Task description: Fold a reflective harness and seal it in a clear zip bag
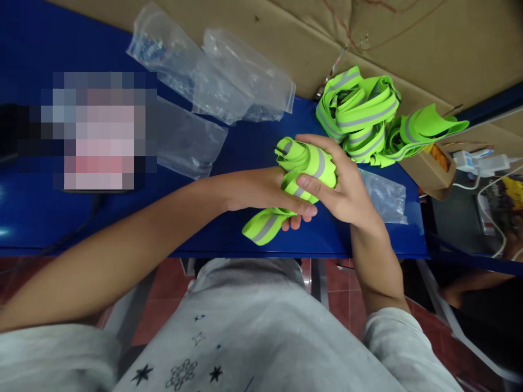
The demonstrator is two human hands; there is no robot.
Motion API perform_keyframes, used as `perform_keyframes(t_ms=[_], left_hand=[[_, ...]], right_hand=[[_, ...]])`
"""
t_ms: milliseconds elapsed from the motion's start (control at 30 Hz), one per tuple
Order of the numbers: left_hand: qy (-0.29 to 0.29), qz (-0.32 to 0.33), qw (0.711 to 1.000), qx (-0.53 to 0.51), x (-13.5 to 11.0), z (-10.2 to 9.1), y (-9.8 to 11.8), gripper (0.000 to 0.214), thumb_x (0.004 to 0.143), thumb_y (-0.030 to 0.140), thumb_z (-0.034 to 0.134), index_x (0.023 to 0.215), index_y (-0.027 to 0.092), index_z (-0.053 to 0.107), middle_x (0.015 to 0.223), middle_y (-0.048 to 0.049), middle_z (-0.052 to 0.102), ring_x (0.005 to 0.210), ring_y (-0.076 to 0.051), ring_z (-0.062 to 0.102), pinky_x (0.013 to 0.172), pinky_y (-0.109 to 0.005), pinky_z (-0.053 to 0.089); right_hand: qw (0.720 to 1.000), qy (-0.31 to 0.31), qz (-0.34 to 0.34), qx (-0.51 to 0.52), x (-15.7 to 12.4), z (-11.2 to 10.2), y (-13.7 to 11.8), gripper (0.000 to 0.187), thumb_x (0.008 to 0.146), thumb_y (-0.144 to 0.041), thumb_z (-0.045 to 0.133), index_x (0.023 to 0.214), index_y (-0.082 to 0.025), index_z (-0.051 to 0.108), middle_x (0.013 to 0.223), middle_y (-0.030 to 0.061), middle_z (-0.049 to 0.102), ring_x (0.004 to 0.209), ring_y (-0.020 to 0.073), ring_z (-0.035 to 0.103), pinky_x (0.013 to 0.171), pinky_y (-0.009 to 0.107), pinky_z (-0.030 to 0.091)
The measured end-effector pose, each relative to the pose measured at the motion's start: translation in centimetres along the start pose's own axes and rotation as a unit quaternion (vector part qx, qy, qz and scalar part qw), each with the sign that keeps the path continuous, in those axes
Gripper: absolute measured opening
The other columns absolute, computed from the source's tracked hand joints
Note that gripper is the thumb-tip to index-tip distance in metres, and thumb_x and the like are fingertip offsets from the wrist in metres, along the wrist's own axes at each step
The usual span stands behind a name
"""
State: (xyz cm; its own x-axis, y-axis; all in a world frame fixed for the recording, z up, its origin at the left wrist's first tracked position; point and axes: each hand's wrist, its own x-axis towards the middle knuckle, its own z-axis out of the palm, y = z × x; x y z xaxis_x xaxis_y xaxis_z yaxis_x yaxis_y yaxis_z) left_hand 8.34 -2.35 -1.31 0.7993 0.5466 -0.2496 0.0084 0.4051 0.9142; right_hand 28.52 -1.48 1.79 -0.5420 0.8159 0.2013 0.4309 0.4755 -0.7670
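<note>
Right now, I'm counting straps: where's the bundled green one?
In the head view, slightly right of centre, the bundled green strap is held between left hand and right hand, below-left of the loose green pile.

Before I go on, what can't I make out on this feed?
Head view:
Left hand and right hand: some fingers hidden by the neon-green, grey-striped fabric roll.
Pixelated patch over the glossy blue tabletop: hides what's underneath.
Brown cardboard box: orange contents too small to identify.
Another person, far right: cut off by the frame edge.
</note>
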Motion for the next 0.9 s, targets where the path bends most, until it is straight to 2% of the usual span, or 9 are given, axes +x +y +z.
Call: perform_keyframes(t_ms=[100,200,300,433,500,600,667,767,900], left_hand=[[0.051,0.01,0.997,0.053,0.0,-0.2,0.1,0.024,0.081,0.038,0.086,0.082,0.018,0.072,0.07,-0.0021,0.07,0.058,-0.015,0.064,0.055,-0.025,0.051],[0.097,0.035,0.989,0.105,-0.1,-0.4,0.2,0.026,0.075,0.038,0.089,0.085,0.02,0.073,0.072,0.0001,0.07,0.059,-0.013,0.062,0.056,-0.023,0.048],[0.098,0.048,0.983,0.148,-0.3,-0.9,0.2,0.033,0.073,0.047,0.09,0.081,0.019,0.075,0.071,-0.0007,0.069,0.059,-0.013,0.06,0.054,-0.023,0.045],[0.02,0.057,0.986,0.156,-0.5,-1.6,0.5,0.037,0.076,0.053,0.085,0.072,0.017,0.074,0.068,-0.0032,0.068,0.06,-0.015,0.061,0.054,-0.023,0.044],[0.016,0.066,0.988,0.142,-0.5,-1.6,0.7,0.035,0.074,0.05,0.086,0.075,0.017,0.075,0.071,-0.0023,0.069,0.062,-0.015,0.062,0.056,-0.022,0.045],[0.064,0.093,0.989,0.097,-0.6,-1.3,1.1,0.033,0.075,0.048,0.086,0.081,0.017,0.076,0.072,-0.0012,0.07,0.062,-0.012,0.062,0.058,-0.021,0.045],[0.076,0.115,0.987,0.083,-0.8,-1.1,1.4,0.033,0.08,0.049,0.082,0.08,0.016,0.077,0.073,-0.0024,0.071,0.064,-0.012,0.064,0.061,-0.021,0.047],[0.08,0.123,0.986,0.083,-1.0,-1.1,1.7,0.033,0.085,0.051,0.078,0.084,0.017,0.077,0.08,-0.0047,0.076,0.072,-0.015,0.07,0.069,-0.023,0.052],[0.173,0.161,0.97,0.053,-0.4,-1.6,1.3,0.028,0.086,0.044,0.079,0.096,0.02,0.072,0.083,-0.0026,0.076,0.074,-0.015,0.07,0.07,-0.025,0.053]], right_hand=[[1.0,0.014,0.018,0.017,-0.1,0.3,-0.2,0.059,0.088,-0.061,0.076,0.137,-0.031,0.063,0.136,0.0011,0.068,0.121,0.0292,0.067,0.105,0.047,0.059],[0.998,0.059,0.011,0.023,-0.2,0.6,-0.1,0.054,0.089,-0.061,0.075,0.134,-0.033,0.065,0.134,0.0005,0.07,0.122,0.0292,0.067,0.106,0.048,0.059],[0.991,0.107,0.018,0.081,-0.3,0.5,0.4,0.042,0.093,-0.064,0.069,0.124,-0.035,0.07,0.121,0.0,0.075,0.113,0.028,0.072,0.1,0.046,0.062],[0.974,0.083,0.063,0.201,-0.1,-0.1,1.0,0.04,0.092,-0.067,0.066,0.11,-0.031,0.074,0.118,0.0005,0.077,0.115,0.0299,0.074,0.098,0.05,0.063],[0.962,0.085,0.085,0.244,0.3,-0.6,1.2,0.048,0.087,-0.071,0.068,0.108,-0.028,0.075,0.118,0.003,0.078,0.124,0.0311,0.071,0.104,0.051,0.061],[0.947,0.1,0.106,0.285,1.2,-1.5,1.3,0.068,0.072,-0.085,0.069,0.105,-0.025,0.074,0.11,0.0074,0.08,0.131,0.0328,0.066,0.108,0.053,0.058],[0.944,0.089,0.125,0.294,1.7,-1.9,1.5,0.074,0.065,-0.087,0.069,0.104,-0.025,0.073,0.104,0.0084,0.08,0.131,0.0329,0.066,0.109,0.054,0.056],[0.938,0.067,0.155,0.303,2.1,-2.0,2.3,0.071,0.068,-0.087,0.064,0.104,-0.026,0.072,0.1,0.0091,0.08,0.127,0.0331,0.068,0.107,0.055,0.057],[0.938,0.056,0.13,0.317,2.3,-1.8,3.6,0.068,0.07,-0.088,0.06,0.097,-0.026,0.071,0.1,0.0086,0.08,0.126,0.0337,0.068,0.103,0.057,0.059]])
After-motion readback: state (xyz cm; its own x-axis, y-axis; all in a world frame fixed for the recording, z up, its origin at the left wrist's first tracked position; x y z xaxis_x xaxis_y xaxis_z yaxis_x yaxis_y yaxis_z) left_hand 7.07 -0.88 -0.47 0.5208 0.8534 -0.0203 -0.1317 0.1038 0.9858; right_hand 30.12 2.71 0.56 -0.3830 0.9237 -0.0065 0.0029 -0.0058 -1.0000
